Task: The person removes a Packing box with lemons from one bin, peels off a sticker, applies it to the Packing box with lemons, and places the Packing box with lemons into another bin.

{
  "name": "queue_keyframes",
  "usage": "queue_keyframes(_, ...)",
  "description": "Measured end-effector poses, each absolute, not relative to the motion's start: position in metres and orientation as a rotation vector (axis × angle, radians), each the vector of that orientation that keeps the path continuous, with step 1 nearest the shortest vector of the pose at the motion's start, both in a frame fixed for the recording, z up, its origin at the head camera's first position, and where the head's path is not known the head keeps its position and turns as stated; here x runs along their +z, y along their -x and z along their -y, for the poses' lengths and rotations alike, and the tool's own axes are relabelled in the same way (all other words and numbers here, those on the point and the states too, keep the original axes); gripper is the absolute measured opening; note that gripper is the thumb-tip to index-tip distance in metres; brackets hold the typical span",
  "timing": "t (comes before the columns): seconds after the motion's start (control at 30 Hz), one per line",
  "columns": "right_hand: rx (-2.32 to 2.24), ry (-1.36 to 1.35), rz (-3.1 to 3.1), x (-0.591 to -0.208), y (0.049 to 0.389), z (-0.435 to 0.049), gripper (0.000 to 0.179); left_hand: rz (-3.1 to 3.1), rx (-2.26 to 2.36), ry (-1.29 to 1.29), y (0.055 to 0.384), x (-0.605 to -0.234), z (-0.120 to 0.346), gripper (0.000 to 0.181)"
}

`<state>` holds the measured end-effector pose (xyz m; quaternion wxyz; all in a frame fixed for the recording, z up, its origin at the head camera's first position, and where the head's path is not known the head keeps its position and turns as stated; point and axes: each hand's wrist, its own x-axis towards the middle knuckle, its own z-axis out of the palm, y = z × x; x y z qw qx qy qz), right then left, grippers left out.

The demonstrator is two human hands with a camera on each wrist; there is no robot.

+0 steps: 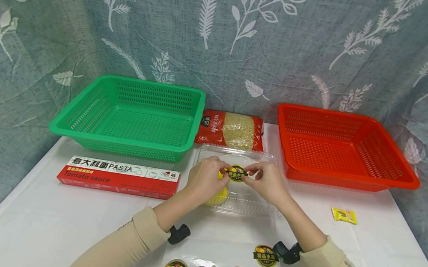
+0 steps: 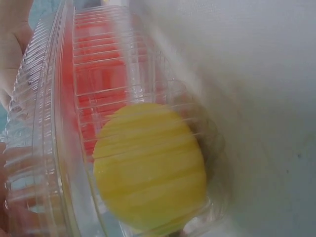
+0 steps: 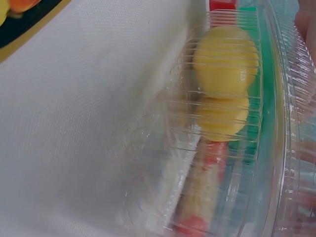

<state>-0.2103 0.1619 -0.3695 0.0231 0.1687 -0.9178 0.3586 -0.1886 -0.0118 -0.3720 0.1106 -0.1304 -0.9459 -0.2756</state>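
Note:
A round fruit-label sticker (image 1: 236,173) with a black banner is stretched between both hands at the lid of a clear plastic clamshell box (image 1: 254,199). My left hand (image 1: 207,176) pinches the sticker's left edge with thumb and finger. At its right edge, my right hand (image 1: 268,182) pinches it the same way. Whether the sticker touches the lid, I cannot tell. Inside the box, on the left, lie yellow fruits (image 1: 218,196). One yellow fruit (image 2: 150,168) fills the left wrist view through the ribbed wall; two yellow fruits (image 3: 226,61) show in the right wrist view.
A green basket (image 1: 131,148) stands back left, a red basket (image 1: 337,179) back right. Between them lies a pasta bag (image 1: 233,131). A pasta box (image 1: 118,180) is on the left, a small yellow packet (image 1: 344,215) on the right. In front lies a sticker sheet (image 1: 206,249).

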Motion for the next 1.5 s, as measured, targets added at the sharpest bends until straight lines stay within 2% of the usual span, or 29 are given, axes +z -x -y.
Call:
queue_keyframes(0.47,1.066,-0.518,2.824,-0.367,0.213,-0.167,0.008,2.810,-0.820,0.351,0.192,-0.369,0.013,0.012)
queue_keyframes(0.83,1.056,-0.507,2.854,-0.368,0.211,-0.167,0.019,2.829,-0.774,0.379,0.191,-0.369,0.012,0.024)
queue_keyframes(1.1,1.044,-0.498,2.877,-0.367,0.209,-0.165,0.031,2.815,-0.836,0.370,0.189,-0.370,0.014,0.025)
queue_keyframes(1.5,1.232,-0.498,2.777,-0.370,0.206,-0.169,0.024,2.654,-1.151,0.379,0.189,-0.371,0.024,0.016)
